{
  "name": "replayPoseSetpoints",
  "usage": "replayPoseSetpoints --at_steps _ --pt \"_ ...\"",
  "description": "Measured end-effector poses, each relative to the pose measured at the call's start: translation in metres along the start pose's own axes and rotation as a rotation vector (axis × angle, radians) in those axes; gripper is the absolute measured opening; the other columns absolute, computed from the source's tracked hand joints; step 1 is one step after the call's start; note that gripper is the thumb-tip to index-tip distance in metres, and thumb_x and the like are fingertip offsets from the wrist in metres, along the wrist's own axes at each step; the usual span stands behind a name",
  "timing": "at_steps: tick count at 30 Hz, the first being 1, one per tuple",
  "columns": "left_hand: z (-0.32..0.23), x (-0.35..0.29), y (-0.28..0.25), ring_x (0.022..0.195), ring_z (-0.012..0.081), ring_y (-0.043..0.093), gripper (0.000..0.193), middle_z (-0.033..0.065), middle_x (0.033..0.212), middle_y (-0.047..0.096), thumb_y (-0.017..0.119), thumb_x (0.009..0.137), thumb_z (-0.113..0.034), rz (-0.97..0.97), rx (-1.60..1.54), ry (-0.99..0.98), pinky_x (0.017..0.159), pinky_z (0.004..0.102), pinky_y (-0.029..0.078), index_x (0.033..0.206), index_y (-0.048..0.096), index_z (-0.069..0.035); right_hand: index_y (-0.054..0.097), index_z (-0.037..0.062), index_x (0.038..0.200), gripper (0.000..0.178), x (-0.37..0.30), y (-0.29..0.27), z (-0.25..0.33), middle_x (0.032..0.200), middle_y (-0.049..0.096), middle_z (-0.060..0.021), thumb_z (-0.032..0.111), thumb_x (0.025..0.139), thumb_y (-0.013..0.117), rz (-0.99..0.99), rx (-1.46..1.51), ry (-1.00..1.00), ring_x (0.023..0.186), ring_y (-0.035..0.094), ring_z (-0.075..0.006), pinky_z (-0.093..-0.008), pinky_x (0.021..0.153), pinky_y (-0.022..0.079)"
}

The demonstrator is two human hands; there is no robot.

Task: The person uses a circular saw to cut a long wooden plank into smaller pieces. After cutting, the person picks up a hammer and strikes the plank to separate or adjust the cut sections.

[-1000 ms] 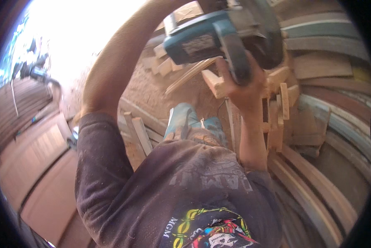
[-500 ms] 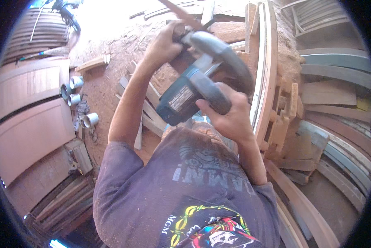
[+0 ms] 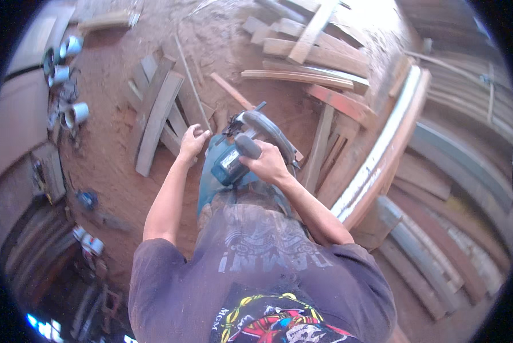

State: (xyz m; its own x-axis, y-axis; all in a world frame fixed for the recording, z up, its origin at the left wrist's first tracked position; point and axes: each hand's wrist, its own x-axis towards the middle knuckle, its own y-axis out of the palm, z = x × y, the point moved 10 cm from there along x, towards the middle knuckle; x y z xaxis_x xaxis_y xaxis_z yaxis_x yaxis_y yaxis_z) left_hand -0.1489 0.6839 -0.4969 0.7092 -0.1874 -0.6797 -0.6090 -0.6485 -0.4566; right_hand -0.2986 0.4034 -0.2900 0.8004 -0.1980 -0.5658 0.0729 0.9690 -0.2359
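Observation:
A teal and grey circular saw (image 3: 228, 166) is in front of my waist, with my right hand (image 3: 269, 164) wrapped round its rear handle. A thin reddish wooden strip (image 3: 232, 90) sticks out from the saw's front and points away from me. My left hand (image 3: 193, 142) is off the saw, a little to its left, with bent fingers apart and nothing visible in them. Under the saw, its blade is hidden from view.
Planks (image 3: 160, 120) lie in a pile on the dusty floor ahead to the left. More boards (image 3: 313, 54) are heaped farther ahead. To the right runs a long white-edged beam (image 3: 382, 160), beside stacked timber (image 3: 433, 228). White pots (image 3: 75, 115) stand at the left.
The saw has come down and closer to my waist, held by my right hand alone. My left hand has let go of its front. The view has swung to the left.

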Motion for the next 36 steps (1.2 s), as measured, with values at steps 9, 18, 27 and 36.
replayPoseSetpoints --at_steps 9,18,27,36 --pt "0.054 -0.065 0.094 0.154 0.0534 0.039 0.132 0.0288 0.173 0.027 0.089 0.081 -0.054 0.433 0.697 -0.439 0.115 0.0686 0.044 0.176 0.009 -0.010 0.075 0.0012 0.129 0.041 0.211 0.062 -0.075 0.114 0.081 -0.0108 0.015 0.090 0.083 0.057 -0.037 0.158 0.106 0.073 -0.0195 -0.0373 0.098 0.057" --pt "0.045 -0.023 0.085 0.151 0.0419 0.042 0.087 0.0190 0.165 0.042 0.086 0.086 -0.038 0.322 0.672 -0.335 0.115 0.0662 0.043 0.159 0.046 -0.009 0.077 0.0003 0.120 0.040 0.468 0.081 -0.106 0.108 0.081 -0.0119 0.021 0.087 0.086 -0.041 0.000 0.136 0.103 0.075 -0.0236 -0.0389 0.097 0.057" --pt "0.038 -0.020 0.079 0.148 0.0386 0.046 0.055 0.0135 0.158 0.054 0.079 0.089 -0.035 0.152 0.546 -0.245 0.111 0.0622 0.042 0.137 0.066 -0.012 0.070 -0.0012 0.125 0.054 0.619 0.123 -0.191 0.112 0.079 -0.0185 0.028 0.084 0.090 -0.059 -0.136 0.064 0.107 0.076 -0.0296 -0.0415 0.097 0.057" --pt "0.028 -0.010 0.076 0.148 0.0352 0.048 0.052 0.0102 0.156 0.058 0.082 0.088 -0.037 0.136 0.579 -0.232 0.114 0.0566 0.043 0.134 0.073 -0.014 0.056 0.0004 0.149 0.078 0.591 0.184 -0.252 0.130 0.074 -0.0276 0.049 0.094 0.082 -0.032 -0.327 0.016 0.123 0.071 -0.0435 -0.0492 0.108 0.054"
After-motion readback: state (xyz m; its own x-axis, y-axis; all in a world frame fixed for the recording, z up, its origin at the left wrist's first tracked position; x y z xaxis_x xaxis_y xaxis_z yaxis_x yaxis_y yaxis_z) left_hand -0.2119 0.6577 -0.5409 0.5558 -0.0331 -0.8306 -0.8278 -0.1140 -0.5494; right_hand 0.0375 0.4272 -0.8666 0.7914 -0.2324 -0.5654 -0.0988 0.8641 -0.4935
